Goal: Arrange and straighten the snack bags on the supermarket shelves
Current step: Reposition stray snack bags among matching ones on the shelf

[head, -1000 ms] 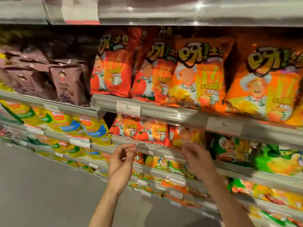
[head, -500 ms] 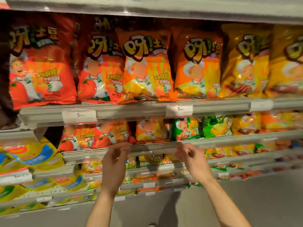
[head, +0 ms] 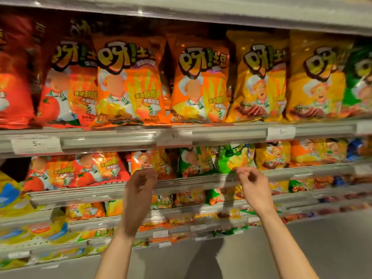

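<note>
Orange, red, yellow and green snack bags fill the shelves across the whole frame. Both hands are raised at centre frame, in front of the second shelf's front rail [head: 201,181].

**Hand state.** Left hand [head: 138,190], lower centre: fingers loosely curled, tips near the lower edge of a small orange bag [head: 153,164]; motion blur prevents telling whether they touch it. Right hand [head: 252,185], right of centre: fingers curled with thumb and forefinger close together, just below a small green bag [head: 234,160]. No bag is visibly held by either hand.

**Position of task items.** Large bags stand upright in a row on the upper shelf [head: 231,132] — one large orange bag [head: 128,81] at upper centre leans slightly over its red neighbour [head: 66,85]. Smaller bags on the second shelf sit crowded and tilted, some overlapping.

**Risks.**
- Judged likely: pulling one small bag forward may drag overlapping neighbours over the rail and onto the floor [head: 302,248].
- A tight pinch on an inflated bag could crush its contents or crease the film.
- Reaching upward may knock a price tag [head: 37,144] from its holder.

**Legible text.** Large bags carry the characters "呀!土豆" in yellow outlined lettering. Price tags show a "5"; the remaining print is too blurred to read.
</note>
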